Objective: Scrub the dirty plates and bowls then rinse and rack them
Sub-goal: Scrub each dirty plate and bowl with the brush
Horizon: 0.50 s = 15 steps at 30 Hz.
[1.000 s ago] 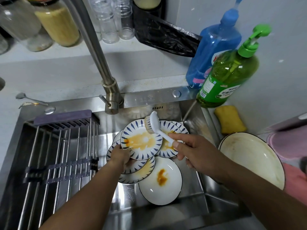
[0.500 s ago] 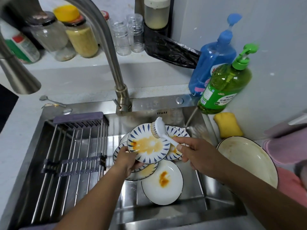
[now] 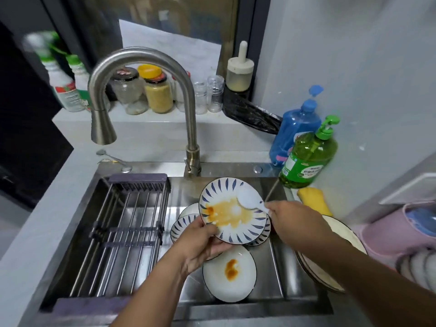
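My left hand [image 3: 200, 245] grips the lower-left rim of a blue-leaf patterned plate [image 3: 230, 223] smeared with orange-brown sauce, holding it tilted above the steel sink [image 3: 278, 274]. My right hand [image 3: 292, 220] holds a white dish brush [image 3: 249, 198], whose head rests on the plate's upper right. Below the held plate lie more patterned plates [image 3: 181, 226], partly hidden. A white plate with an orange stain [image 3: 230, 273] lies flat in the sink near the front.
A grey wire drying rack [image 3: 122, 230] spans the sink's left half. The faucet [image 3: 141, 90] arches over it. Green [image 3: 309, 156] and blue [image 3: 295, 128] soap bottles, a yellow sponge [image 3: 312, 200] and a stack of cream plates [image 3: 339, 260] sit on the right.
The patterned plate has been lifted higher off the stack, and the brush head has come down from its upper edge onto the plate's surface. The camera tilted up.
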### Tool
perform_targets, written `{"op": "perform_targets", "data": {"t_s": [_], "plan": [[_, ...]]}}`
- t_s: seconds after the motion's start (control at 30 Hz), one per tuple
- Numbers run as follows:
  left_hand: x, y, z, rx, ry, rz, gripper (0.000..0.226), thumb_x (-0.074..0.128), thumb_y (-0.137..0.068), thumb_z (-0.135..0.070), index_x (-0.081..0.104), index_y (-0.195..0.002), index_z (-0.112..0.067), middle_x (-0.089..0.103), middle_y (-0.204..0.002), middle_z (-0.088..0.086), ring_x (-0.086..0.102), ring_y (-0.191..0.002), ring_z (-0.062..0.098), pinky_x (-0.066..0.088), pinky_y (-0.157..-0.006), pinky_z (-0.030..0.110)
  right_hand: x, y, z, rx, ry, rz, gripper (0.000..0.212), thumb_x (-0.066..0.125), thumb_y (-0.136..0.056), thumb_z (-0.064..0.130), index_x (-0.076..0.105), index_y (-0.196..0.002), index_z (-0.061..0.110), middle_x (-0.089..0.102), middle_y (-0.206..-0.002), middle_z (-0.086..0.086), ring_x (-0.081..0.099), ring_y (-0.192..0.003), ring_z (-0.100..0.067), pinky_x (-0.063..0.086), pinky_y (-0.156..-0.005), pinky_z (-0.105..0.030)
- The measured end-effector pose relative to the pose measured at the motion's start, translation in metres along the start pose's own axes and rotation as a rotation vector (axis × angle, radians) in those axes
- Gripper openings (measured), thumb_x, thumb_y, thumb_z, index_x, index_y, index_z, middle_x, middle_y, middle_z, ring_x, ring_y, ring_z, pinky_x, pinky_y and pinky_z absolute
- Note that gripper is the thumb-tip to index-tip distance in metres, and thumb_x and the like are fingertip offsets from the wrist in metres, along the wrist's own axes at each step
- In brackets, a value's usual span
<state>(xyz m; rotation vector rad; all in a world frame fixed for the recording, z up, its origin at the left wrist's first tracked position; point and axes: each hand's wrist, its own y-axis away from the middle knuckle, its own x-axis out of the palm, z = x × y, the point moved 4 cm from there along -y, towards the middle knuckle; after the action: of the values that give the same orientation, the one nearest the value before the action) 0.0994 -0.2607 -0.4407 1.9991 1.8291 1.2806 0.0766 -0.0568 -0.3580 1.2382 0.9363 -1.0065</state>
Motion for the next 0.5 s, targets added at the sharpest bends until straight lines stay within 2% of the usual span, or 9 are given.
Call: {"op": "perform_targets", "data": {"t_s": [0.07, 0.17, 0.23, 0.33, 0.43, 0.5], "plan": [[0.012, 0.01, -0.001, 0.004, -0.013, 0.046, 0.039, 0.043, -0.095, 0.017, 0.058, -0.121, -0.008, 0.079, -0.096, 0.012, 0.078, -0.081, 0.028, 0.063, -0.059, 0.039, -0.017, 0.002, 0.011, -0.022, -0.01, -0.016, 0.032, 0.047, -0.101, 0.024, 0.06, -0.127, 0.036, 0.069, -0.118, 0.002, 0.061, -0.107, -0.025, 0.048, -0.079, -0.033], [0.024, 0.025, -0.003, 0.02, -0.003, 0.089, 0.043, 0.044, -0.094, 0.018, 0.057, -0.126, -0.008, 0.078, -0.103, 0.014, 0.077, -0.085, 0.028, 0.063, -0.062, 0.041, -0.038, 0.01, 0.03, -0.091, -0.073, -0.022, 0.033, 0.044, -0.104, 0.037, 0.059, -0.134, 0.041, 0.065, -0.129, 0.002, 0.059, -0.116, -0.027, 0.049, -0.091, -0.035], [0.029, 0.032, -0.006, 0.031, 0.029, 0.105, 0.047, 0.042, -0.094, 0.02, 0.057, -0.128, -0.008, 0.075, -0.109, 0.017, 0.077, -0.086, 0.03, 0.063, -0.063, 0.043, -0.045, 0.023, 0.04, -0.16, -0.089, -0.001, 0.035, 0.045, -0.103, 0.044, 0.056, -0.136, 0.048, 0.064, -0.133, 0.005, 0.058, -0.12, -0.024, 0.046, -0.092, -0.031], [0.028, 0.041, -0.01, 0.064, 0.045, 0.123, 0.051, 0.041, -0.091, 0.024, 0.055, -0.13, -0.007, 0.071, -0.114, 0.02, 0.077, -0.087, 0.031, 0.063, -0.064, 0.045, -0.049, 0.047, 0.043, -0.253, -0.056, 0.077, 0.034, 0.046, -0.102, 0.045, 0.056, -0.134, 0.05, 0.067, -0.127, 0.009, 0.06, -0.117, -0.02, 0.049, -0.091, -0.032], [0.026, 0.048, -0.009, 0.079, 0.031, 0.15, 0.055, 0.045, -0.088, 0.027, 0.052, -0.134, -0.003, 0.069, -0.119, 0.023, 0.075, -0.092, 0.035, 0.063, -0.066, 0.046, -0.055, 0.061, 0.034, -0.276, -0.029, 0.128, 0.031, 0.045, -0.099, 0.047, 0.052, -0.128, 0.054, 0.07, -0.114, 0.007, 0.062, -0.108, -0.021, 0.052, -0.09, -0.04], [0.031, 0.054, -0.003, 0.066, 0.028, 0.171, 0.057, 0.045, -0.088, 0.028, 0.053, -0.134, -0.005, 0.072, -0.115, 0.021, 0.075, -0.094, 0.036, 0.063, -0.066, 0.047, -0.058, 0.064, 0.034, -0.281, 0.028, 0.113, 0.032, 0.043, -0.1, 0.05, 0.049, -0.131, 0.057, 0.067, -0.119, 0.009, 0.06, -0.113, -0.023, 0.051, -0.092, -0.04]]}}
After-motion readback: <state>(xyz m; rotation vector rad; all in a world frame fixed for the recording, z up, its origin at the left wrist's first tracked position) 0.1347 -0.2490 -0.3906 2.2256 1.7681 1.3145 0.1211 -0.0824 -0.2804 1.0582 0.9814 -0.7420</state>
